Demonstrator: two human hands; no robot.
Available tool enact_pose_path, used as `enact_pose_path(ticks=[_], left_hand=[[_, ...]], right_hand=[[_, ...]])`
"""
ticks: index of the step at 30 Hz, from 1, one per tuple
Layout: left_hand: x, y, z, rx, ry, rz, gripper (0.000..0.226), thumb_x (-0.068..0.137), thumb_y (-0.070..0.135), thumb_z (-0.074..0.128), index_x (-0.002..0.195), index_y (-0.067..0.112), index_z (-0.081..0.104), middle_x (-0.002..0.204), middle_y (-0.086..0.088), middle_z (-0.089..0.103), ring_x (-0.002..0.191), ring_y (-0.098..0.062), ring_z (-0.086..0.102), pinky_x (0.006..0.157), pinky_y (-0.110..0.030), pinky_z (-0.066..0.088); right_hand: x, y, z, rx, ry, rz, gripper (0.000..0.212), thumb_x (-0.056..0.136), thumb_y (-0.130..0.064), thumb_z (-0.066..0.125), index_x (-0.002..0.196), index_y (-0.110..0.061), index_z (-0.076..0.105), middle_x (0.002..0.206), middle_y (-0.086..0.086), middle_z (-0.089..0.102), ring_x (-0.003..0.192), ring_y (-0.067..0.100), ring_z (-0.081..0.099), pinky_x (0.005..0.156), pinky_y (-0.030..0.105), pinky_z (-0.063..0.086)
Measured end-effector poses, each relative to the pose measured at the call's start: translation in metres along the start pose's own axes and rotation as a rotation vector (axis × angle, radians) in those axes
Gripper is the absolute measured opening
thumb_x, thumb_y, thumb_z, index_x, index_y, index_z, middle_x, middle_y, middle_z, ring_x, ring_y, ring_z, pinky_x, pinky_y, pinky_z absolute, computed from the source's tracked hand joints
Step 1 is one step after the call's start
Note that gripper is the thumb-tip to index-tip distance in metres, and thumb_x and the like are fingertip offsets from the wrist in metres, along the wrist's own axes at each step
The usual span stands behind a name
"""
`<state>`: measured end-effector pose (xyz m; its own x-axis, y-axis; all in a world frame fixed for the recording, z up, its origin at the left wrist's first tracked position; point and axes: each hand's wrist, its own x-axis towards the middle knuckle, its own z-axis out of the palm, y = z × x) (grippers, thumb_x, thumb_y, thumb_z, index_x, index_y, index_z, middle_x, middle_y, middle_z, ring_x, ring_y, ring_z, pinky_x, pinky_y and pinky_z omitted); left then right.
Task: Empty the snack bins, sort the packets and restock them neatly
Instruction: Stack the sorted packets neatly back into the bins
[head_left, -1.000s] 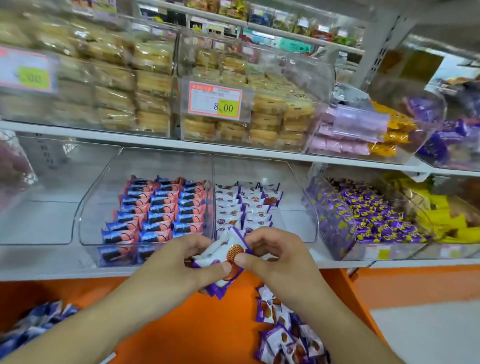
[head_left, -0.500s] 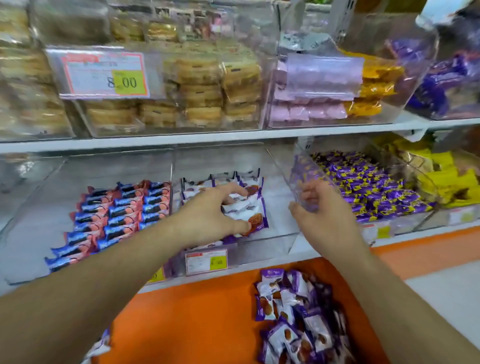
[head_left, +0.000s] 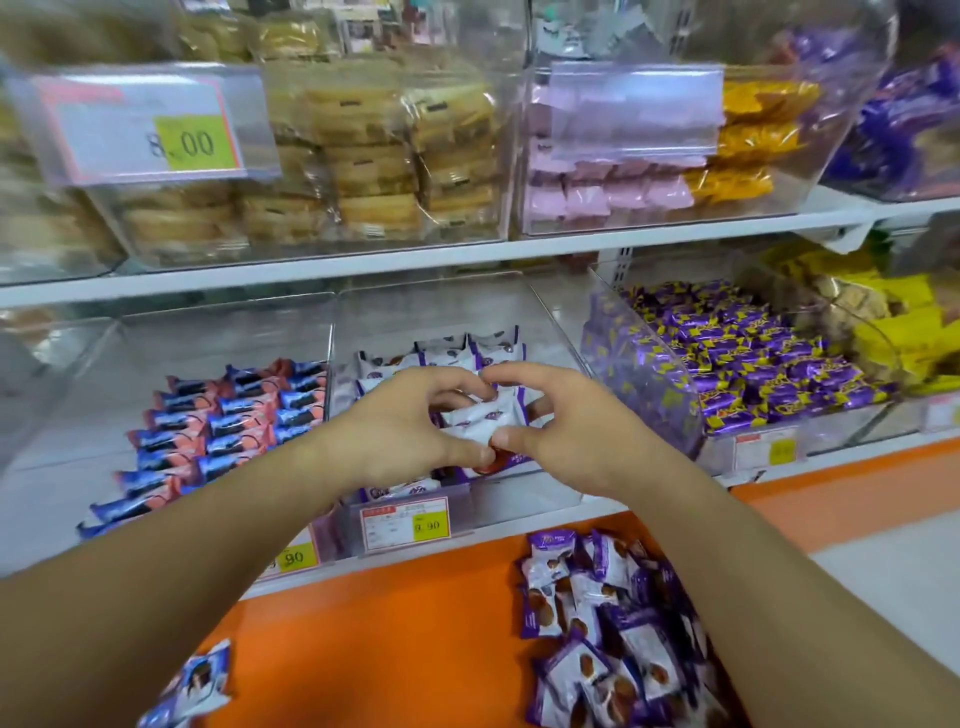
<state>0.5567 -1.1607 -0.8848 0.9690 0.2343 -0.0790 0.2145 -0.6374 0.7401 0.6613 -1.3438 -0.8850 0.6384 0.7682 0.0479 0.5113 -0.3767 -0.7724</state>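
Both hands reach into the middle clear bin (head_left: 556, 332) on the lower shelf. My left hand (head_left: 410, 426) and my right hand (head_left: 561, 415) pinch a small stack of white-and-purple snack packets (head_left: 480, 421) from either side, low over the rows of the same packets (head_left: 457, 348) lying at the bin's back. A loose heap of white-and-purple packets (head_left: 613, 623) lies on the orange ledge (head_left: 395, 634) below the bin.
The clear bin (head_left: 171, 332) to the left holds neat rows of blue-and-red packets (head_left: 228, 410). To the right a bin is full of purple-and-yellow candies (head_left: 769, 358). The upper shelf carries bins of cakes (head_left: 363, 156) and pink packets (head_left: 608, 192). A few blue packets (head_left: 197, 680) lie at the ledge's lower left.
My right hand has come in from the right of the bin and joined the left on the packets. Both hands now hold the stack inside the bin; the view has drawn closer.
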Motion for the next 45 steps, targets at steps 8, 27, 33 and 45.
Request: enact_pose_path(ticks=[8, 27, 33, 45], left_hand=[[-0.016, -0.010, -0.012, 0.072, 0.058, -0.014, 0.059, 0.075, 0.037, 0.092, 0.126, 0.039, 0.061, 0.125, 0.017, 0.064, 0.117, 0.000, 0.059, 0.101, -0.030, 0.051], [-0.077, -0.073, -0.032, 0.347, 0.351, 0.006, 0.085, 0.093, 0.070, 0.025, 0.166, 0.032, 0.003, 0.170, 0.020, -0.006, 0.157, -0.003, 0.005, 0.125, -0.023, 0.008], [-0.077, -0.079, -0.031, 0.333, 0.366, 0.025, 0.083, 0.093, 0.071, 0.025, 0.165, 0.037, 0.000, 0.168, 0.025, -0.010, 0.155, 0.004, 0.000, 0.122, -0.019, 0.004], [-0.076, -0.079, -0.030, 0.318, 0.374, 0.022, 0.082, 0.094, 0.069, 0.029, 0.165, 0.036, 0.002, 0.168, 0.025, -0.007, 0.150, 0.012, -0.006, 0.114, -0.009, -0.002]], right_hand=[[0.015, -0.004, 0.012, -0.082, -0.044, -0.012, 0.058, 0.076, -0.029, 0.094, 0.124, -0.044, 0.067, 0.122, -0.019, 0.066, 0.115, -0.001, 0.061, 0.097, 0.030, 0.055], [0.038, 0.009, 0.014, -0.310, -0.218, 0.037, 0.040, 0.074, -0.032, 0.093, 0.105, -0.047, 0.072, 0.119, -0.026, 0.066, 0.109, -0.003, 0.063, 0.095, 0.027, 0.056], [0.046, 0.005, 0.025, -0.385, -0.244, 0.084, 0.043, 0.072, -0.031, 0.096, 0.109, -0.038, 0.078, 0.104, -0.023, 0.065, 0.085, -0.006, 0.060, 0.078, 0.014, 0.049], [0.047, 0.004, 0.017, -0.269, -0.225, 0.146, 0.022, 0.075, -0.017, 0.093, 0.081, -0.033, 0.079, 0.103, -0.013, 0.072, 0.080, 0.005, 0.072, 0.073, 0.036, 0.066]])
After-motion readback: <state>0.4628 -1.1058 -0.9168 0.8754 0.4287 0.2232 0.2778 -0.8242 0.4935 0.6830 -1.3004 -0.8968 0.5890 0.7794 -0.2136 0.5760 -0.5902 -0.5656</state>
